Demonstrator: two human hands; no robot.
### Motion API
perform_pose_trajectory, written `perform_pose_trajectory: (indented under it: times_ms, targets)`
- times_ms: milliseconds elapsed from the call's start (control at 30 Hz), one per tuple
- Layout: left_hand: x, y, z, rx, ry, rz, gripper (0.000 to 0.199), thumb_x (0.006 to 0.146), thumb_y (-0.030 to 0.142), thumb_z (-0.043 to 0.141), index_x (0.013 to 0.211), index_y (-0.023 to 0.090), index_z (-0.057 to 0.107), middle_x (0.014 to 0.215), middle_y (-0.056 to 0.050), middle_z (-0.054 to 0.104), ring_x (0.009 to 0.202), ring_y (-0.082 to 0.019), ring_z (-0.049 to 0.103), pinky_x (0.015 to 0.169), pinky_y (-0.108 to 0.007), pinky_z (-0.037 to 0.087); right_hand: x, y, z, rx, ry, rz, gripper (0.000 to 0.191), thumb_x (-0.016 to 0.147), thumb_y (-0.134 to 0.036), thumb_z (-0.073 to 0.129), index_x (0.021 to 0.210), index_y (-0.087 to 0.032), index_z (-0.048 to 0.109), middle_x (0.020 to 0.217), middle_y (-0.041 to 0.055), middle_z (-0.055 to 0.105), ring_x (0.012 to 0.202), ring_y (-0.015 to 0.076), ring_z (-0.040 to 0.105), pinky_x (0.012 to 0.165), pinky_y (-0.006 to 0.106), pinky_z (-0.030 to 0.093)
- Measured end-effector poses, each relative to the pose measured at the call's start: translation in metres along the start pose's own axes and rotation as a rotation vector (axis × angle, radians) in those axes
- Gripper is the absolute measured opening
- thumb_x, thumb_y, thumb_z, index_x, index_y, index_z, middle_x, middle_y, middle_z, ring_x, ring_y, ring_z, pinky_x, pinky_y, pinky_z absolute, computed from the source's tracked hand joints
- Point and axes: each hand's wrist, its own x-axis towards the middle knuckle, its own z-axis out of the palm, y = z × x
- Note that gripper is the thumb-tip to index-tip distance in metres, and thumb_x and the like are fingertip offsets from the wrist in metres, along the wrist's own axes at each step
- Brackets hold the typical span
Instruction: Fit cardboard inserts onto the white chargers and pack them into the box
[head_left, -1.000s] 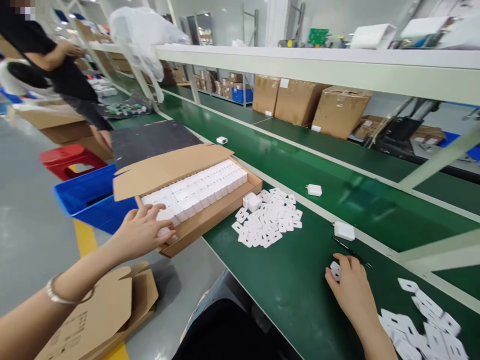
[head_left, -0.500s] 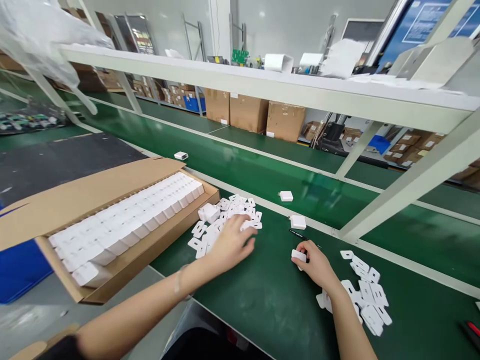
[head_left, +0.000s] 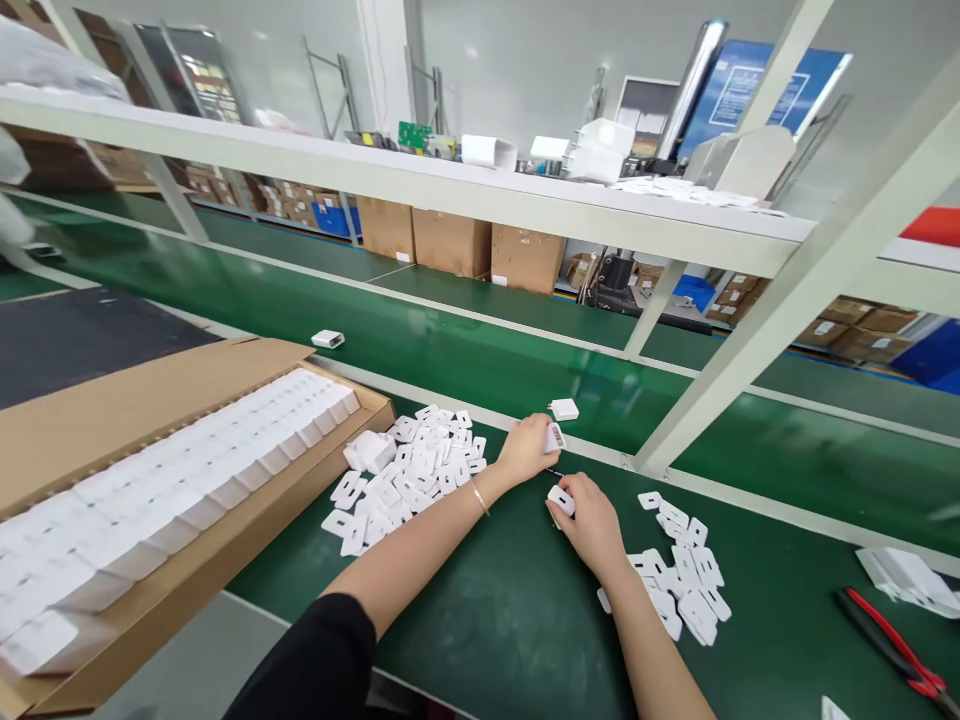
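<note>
Near the bench's middle divider, my left hand [head_left: 527, 450] is closed on a white charger block [head_left: 554, 437], its end face showing. Just below and to the right, my right hand [head_left: 589, 520] pinches a small white cover piece [head_left: 561, 500] with a dark slot. The two hands are close together but apart. Part of a thin black pen [head_left: 553, 472] shows between them. Another white charger [head_left: 564, 409] lies just beyond my left hand. A pile of white slotted plates [head_left: 424, 460] spreads left of my hands, and a smaller pile [head_left: 697, 570] lies beside my right forearm.
A cardboard box [head_left: 300, 500] with rows of white blocks stands at the left. A white shell [head_left: 328, 339] lies on the green belt. Red-and-black pliers [head_left: 892, 640] rest at the right. A shelf [head_left: 450, 200] and its slanted post [head_left: 750, 350] stand beyond the bench.
My left hand has moved right from the plate pile and closed on a charger near the divider. My right hand still holds the white piece. The view has shifted to the right.
</note>
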Motion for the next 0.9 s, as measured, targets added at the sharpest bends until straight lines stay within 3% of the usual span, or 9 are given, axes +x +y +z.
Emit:
perform_pose_trajectory:
  times_ms: [100,200,367,600,733,833,900]
  targets:
    - [-0.031,-0.003,-0.02,-0.112,0.055,0.016,0.042,0.088,0.017,0.068,0.122,0.021,0.044,0.115,-0.009,0.064,0.107,-0.024,0.067,0.094,-0.038,0.054,-0.002,-0.004,0.001,0.008,0.072,0.054,0.018,0.101,-0.037,0.054,0.109,-0.021,0.058,0.099,0.006,0.066,0.08,0.022,0.067,0.064,0.032,0.048]
    - [-0.067,0.001,-0.037,-0.34,0.151,0.051,0.044,0.092,0.017,0.062,0.127,0.023,0.036,0.133,-0.012,0.059,0.121,-0.023,0.063,0.102,-0.04,0.051,-0.004,-0.012,0.001,0.041,0.11,0.099,0.025,0.104,-0.041,0.049,0.115,-0.021,0.059,0.102,0.0066,0.067,0.077,0.021,0.068,0.06,0.031,0.048]
    - [-0.104,0.008,-0.041,-0.635,0.177,0.073,0.044,0.088,0.015,0.061,0.122,0.025,0.035,0.13,-0.011,0.058,0.123,-0.023,0.06,0.101,-0.043,0.049,-0.007,-0.026,-0.003,0.188,0.147,0.084,0.026,0.106,-0.037,0.049,0.123,-0.023,0.062,0.111,0.0096,0.065,0.088,0.0228,0.071,0.069,0.033,0.056]
    - [-0.114,0.006,-0.031,-0.573,0.008,0.018,0.048,0.084,0.014,0.06,0.125,0.023,0.035,0.115,-0.008,0.05,0.096,-0.022,0.059,0.083,-0.039,0.052,-0.009,-0.038,-0.003,0.315,0.221,0.112,0.029,0.105,-0.028,0.051,0.131,-0.027,0.062,0.12,0.0104,0.064,0.107,0.0251,0.068,0.086,0.038,0.059]
    - [-0.114,0.002,-0.035,-0.485,-0.137,0.046,0.059,0.076,0.01,0.056,0.13,0.022,0.036,0.121,-0.011,0.046,0.112,-0.029,0.051,0.095,-0.048,0.048,-0.013,-0.046,-0.001,0.379,0.294,0.153,0.031,0.104,-0.026,0.051,0.134,-0.027,0.058,0.123,0.0106,0.064,0.112,0.0249,0.066,0.09,0.04,0.059]
    - [-0.112,0.002,-0.039,-0.518,-0.164,0.072,0.053,0.074,0.008,0.05,0.123,0.023,0.039,0.12,-0.01,0.045,0.115,-0.03,0.047,0.099,-0.05,0.045,-0.015,-0.054,-0.001,0.383,0.297,0.139,0.028,0.103,-0.026,0.055,0.13,-0.026,0.058,0.12,0.0099,0.067,0.107,0.0242,0.068,0.086,0.039,0.06]
    - [-0.112,0.003,-0.039,-0.542,-0.153,0.065,0.043,0.08,0.01,0.047,0.121,0.023,0.04,0.12,-0.01,0.045,0.117,-0.03,0.045,0.102,-0.05,0.044,-0.015,-0.059,-0.003,0.355,0.293,0.104,0.024,0.101,-0.027,0.059,0.125,-0.026,0.06,0.112,0.0088,0.07,0.098,0.0238,0.07,0.082,0.039,0.06]
